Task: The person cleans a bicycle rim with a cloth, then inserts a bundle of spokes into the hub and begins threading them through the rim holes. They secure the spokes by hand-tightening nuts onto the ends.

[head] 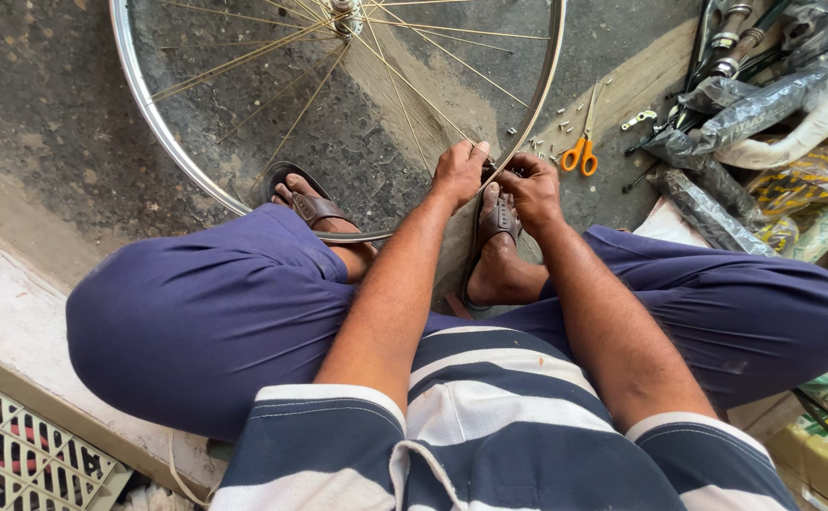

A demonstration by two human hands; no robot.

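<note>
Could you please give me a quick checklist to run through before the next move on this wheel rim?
1. Both hands on the rim: ok, left hand and right hand meet at its lower edge.
2. Rim steadied by feet: ok, sandals sit against it.
3. Small parts within reach: ok, scattered beside the rim.
4. Scissors clear of the hands: ok.
5. What the fingers pinch: cannot tell.

We are in a roadside bicycle repair workshop. A spoked wheel rim (338, 114) rests on the rough concrete floor (44, 104). Wrapped bicycle parts (764, 114), scattered spoke nipples (542, 142) and orange scissors (581, 151) lie nearby.
</note>
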